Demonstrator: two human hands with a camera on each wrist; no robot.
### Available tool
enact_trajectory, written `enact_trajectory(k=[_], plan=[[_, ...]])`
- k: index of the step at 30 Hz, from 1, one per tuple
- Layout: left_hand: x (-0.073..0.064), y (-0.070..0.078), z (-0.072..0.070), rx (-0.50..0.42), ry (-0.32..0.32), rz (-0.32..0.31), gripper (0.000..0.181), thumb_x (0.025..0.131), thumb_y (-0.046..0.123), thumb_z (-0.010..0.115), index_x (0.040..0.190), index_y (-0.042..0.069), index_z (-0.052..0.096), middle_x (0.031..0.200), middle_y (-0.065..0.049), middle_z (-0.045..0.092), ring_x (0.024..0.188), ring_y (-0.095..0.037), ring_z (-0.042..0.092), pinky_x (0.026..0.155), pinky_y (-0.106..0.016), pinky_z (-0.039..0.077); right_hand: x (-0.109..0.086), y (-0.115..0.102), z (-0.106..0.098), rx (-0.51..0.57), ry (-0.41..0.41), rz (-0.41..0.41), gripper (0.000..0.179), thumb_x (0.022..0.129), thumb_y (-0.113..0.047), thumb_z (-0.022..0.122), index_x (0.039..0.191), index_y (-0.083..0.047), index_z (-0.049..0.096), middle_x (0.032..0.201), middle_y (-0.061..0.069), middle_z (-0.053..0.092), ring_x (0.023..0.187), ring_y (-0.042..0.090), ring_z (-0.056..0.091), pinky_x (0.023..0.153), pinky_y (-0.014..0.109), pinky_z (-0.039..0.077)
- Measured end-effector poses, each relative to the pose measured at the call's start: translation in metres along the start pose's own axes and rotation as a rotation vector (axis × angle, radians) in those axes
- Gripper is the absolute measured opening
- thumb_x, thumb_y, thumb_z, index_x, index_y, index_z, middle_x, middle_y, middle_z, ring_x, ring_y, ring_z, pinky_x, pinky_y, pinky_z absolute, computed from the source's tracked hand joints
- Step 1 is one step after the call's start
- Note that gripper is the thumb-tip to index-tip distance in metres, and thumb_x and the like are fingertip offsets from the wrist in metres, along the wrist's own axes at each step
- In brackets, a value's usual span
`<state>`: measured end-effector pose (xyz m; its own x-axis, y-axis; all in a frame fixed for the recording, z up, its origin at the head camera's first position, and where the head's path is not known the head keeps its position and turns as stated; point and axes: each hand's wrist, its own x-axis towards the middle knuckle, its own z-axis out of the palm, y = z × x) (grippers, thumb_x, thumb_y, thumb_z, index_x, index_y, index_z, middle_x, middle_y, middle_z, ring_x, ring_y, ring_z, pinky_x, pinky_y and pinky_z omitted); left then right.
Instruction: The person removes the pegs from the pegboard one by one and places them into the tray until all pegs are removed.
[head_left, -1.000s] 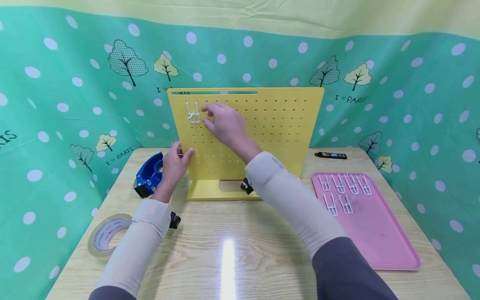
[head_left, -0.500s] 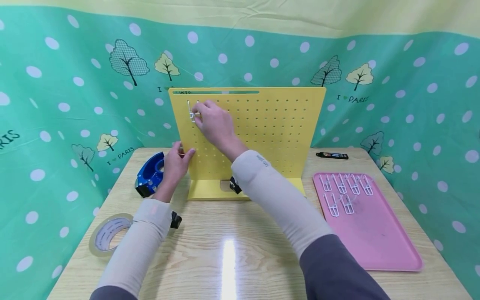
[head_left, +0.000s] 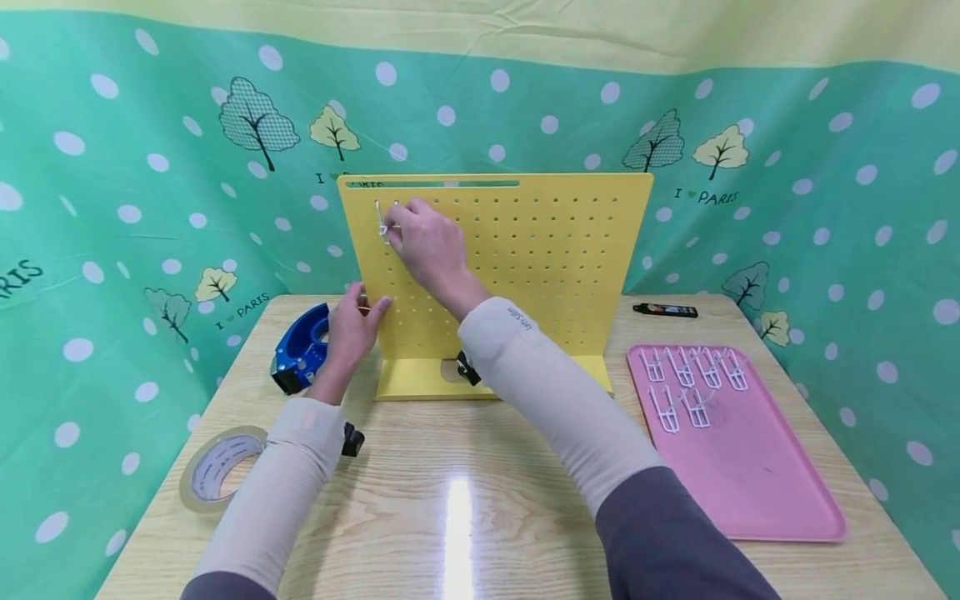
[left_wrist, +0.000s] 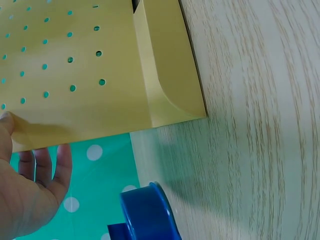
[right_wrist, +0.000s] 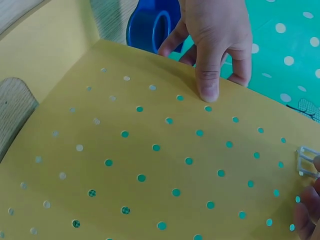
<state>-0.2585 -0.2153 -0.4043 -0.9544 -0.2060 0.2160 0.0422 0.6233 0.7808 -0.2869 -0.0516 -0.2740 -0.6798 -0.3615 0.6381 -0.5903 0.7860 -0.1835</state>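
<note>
A yellow pegboard [head_left: 551, 275] stands upright on its base at the back of the table. My left hand [head_left: 351, 327] grips its left edge; in the left wrist view the thumb lies on the front and the other fingers reach behind. Near the board's upper left corner hangs a white wire hook [head_left: 379, 215]. My right hand [head_left: 431, 247] pinches this hook by its lower part and covers most of it. At the right border of the right wrist view, the end of the hook [right_wrist: 302, 161] shows beside the fingertips.
A pink tray [head_left: 750, 475] on the right bears several white wire hooks [head_left: 666, 410]. Behind it lies a black marker-like stick [head_left: 665, 310]. To the left are a blue tape dispenser [head_left: 300, 346] and a roll of clear tape [head_left: 197, 475]. A polka-dot curtain [head_left: 495, 100] hangs behind.
My right hand has moved left from beside the hanging hook and now pinches it. Over the last half second it has hardly moved. The left hand has kept its grip on the board.
</note>
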Motion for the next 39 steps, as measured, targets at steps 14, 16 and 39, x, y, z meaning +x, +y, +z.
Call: enact_trajectory(k=[14, 16, 39], plan=[[0.001, -0.001, 0.000, 0.001, 0.002, -0.027, 0.044, 0.102, 0.046, 0.058, 0.131, 0.012, 0.053, 0.110, -0.019, 0.067, 0.098, -0.032, 0.066, 0.083, -0.044, 0.058, -0.001, -0.001, -0.003, -0.028, 0.029, -0.060, 0.018, 0.105, -0.027, 0.056, 0.108, -0.021, 0.073, 0.099, -0.002, 0.070, 0.067, 0.012, 0.058, 0.056, 0.021, 0.046], [0.001, -0.001, 0.000, 0.005, 0.000, -0.033, 0.044, 0.102, 0.045, 0.057, 0.131, 0.012, 0.053, 0.111, -0.018, 0.067, 0.099, -0.032, 0.065, 0.084, -0.044, 0.058, -0.001, -0.001, -0.003, -0.028, 0.034, -0.067, 0.018, 0.105, -0.027, 0.056, 0.108, -0.021, 0.073, 0.099, -0.002, 0.070, 0.067, 0.012, 0.057, 0.055, 0.021, 0.046], [0.000, -0.001, 0.001, 0.006, 0.013, 0.011, 0.042, 0.102, 0.043, 0.059, 0.127, 0.009, 0.054, 0.111, -0.022, 0.069, 0.100, -0.036, 0.068, 0.081, -0.048, 0.059, -0.027, 0.018, -0.036, 0.090, 0.066, -0.103, 0.010, 0.099, -0.022, 0.066, 0.102, -0.019, 0.076, 0.097, -0.002, 0.072, 0.072, 0.011, 0.064, 0.059, 0.020, 0.048]])
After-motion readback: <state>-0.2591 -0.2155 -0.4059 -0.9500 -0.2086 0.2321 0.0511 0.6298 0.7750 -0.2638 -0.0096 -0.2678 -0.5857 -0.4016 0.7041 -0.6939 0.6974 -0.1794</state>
